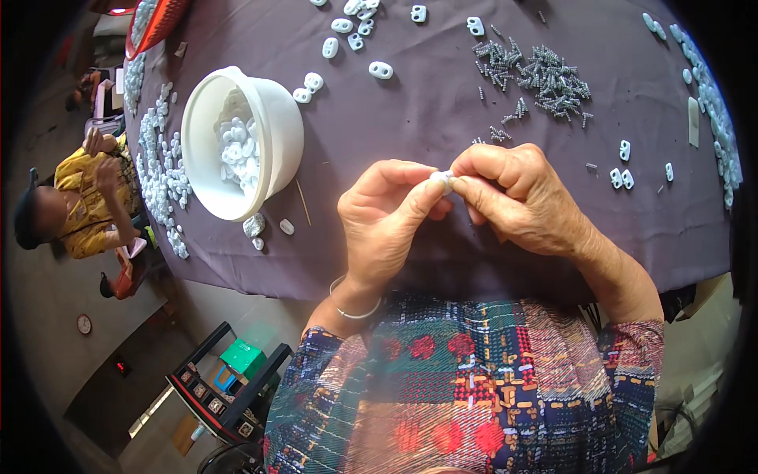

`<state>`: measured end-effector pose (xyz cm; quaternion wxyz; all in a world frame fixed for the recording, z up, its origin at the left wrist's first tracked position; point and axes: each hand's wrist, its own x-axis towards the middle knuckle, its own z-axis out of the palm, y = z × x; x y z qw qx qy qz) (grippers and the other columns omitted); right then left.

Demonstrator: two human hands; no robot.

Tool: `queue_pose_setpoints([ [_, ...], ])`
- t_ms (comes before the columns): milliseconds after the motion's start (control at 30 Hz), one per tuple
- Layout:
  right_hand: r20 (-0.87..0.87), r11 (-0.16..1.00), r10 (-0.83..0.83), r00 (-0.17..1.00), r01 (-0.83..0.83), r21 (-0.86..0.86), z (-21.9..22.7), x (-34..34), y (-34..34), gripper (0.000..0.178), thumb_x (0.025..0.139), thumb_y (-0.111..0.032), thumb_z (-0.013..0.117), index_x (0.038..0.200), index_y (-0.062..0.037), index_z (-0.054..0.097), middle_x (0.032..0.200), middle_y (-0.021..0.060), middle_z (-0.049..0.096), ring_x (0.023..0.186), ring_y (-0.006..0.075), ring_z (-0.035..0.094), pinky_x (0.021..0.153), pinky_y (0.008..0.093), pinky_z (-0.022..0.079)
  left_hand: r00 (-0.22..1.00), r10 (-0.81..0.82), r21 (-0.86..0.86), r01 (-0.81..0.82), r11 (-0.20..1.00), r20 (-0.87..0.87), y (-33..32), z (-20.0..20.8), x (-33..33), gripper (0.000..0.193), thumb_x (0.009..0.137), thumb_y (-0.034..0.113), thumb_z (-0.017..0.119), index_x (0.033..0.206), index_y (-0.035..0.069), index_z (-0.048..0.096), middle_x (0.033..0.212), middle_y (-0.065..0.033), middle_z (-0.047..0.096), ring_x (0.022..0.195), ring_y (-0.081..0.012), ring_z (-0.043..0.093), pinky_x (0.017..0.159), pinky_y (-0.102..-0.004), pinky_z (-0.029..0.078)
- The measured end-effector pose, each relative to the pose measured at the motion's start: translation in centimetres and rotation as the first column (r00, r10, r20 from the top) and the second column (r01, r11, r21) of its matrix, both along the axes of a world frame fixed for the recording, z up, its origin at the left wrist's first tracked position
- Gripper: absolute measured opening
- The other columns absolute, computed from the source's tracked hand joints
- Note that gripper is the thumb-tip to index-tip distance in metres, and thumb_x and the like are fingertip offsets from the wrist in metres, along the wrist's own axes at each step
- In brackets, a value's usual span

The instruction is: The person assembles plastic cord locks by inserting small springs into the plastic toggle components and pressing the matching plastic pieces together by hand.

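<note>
- Fingers [417, 204] of the left hand [383, 229] and of the right hand [525, 197] are gripping one small white piece [444, 182] from opposite sides
- That piece is sitting between the meeting fingertips, above the table [379, 118]; they are covering so much of it that I cannot tell whether anything is inside
- Other fingers of the right hand are curling underneath, partly out of sight
- Dark metal springs [549, 79] are lying beyond the right hand, overlapping so closely that single ones are hard to pick out
- To the left, a white bowl [284, 118] is holding loose pieces [238, 150], its wall hiding some
- Just beside the bowl, a grey lump [253, 225] is resting, its kind unclear
- At the upper left, the picture's edge is cutting off a red basket [160, 31]
</note>
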<state>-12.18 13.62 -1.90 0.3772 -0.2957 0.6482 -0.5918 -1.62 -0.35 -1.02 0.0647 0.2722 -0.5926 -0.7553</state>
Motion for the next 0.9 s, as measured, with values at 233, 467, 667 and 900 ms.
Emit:
queue_pose_setpoints([
  [233,-0.180,0.991,-0.048,0.982,0.023,-0.135,-0.7,0.3,-0.1,0.008,0.086,-0.007,0.056,0.084,0.0000,0.058,0.057,0.0004,0.054,0.046,0.0036,0.045,0.041,0.0206,0.035,0.998,-0.049,0.078,0.053,0.996,-0.050,-0.6,0.0,-0.2,0.010,0.081,0.000,0.064,0.090,0.000,0.058,0.085,-0.0096,0.064,0.072,-0.0150,0.063,0.061,-0.0239,0.052],
  [467,-0.353,0.992,-0.118,0.928,0.093,-0.088,0.3,1.4,-0.3,0.019,0.076,-0.005,0.063,0.091,0.0015,0.055,0.061,0.0049,0.054,0.050,0.0092,0.051,0.044,0.0240,0.040,0.999,-0.021,0.271,0.032,0.962,-0.043,-1.0,0.9,0.0,0.009,0.084,0.003,0.061,0.091,-0.001,0.056,0.088,-0.0118,0.063,0.074,-0.0164,0.064,0.062,-0.0245,0.053],
  [667,-0.680,0.997,-0.072,0.729,0.066,-0.035,-0.2,2.0,0.0,0.024,0.071,-0.016,0.064,0.078,0.0004,0.048,0.068,0.0142,0.056,0.062,0.0304,0.059,0.053,0.0374,0.049,0.999,-0.050,0.360,0.045,0.932,0.003,0.1,1.1,0.3,0.008,0.084,0.002,0.060,0.090,-0.001,0.055,0.089,-0.0118,0.062,0.074,-0.0154,0.063,0.064,-0.0244,0.053],
  [900,-0.738,0.994,-0.040,0.673,0.102,0.039,-0.2,2.1,0.2,0.019,0.071,-0.012,0.063,0.076,-0.0022,0.048,0.063,0.0113,0.051,0.057,0.0285,0.055,0.050,0.0371,0.046,1.000,-0.021,0.360,0.015,0.933,0.013,0.6,0.5,0.4,0.009,0.084,0.003,0.061,0.089,-0.001,0.056,0.087,-0.0107,0.062,0.074,-0.0147,0.062,0.065,-0.0255,0.053],
])
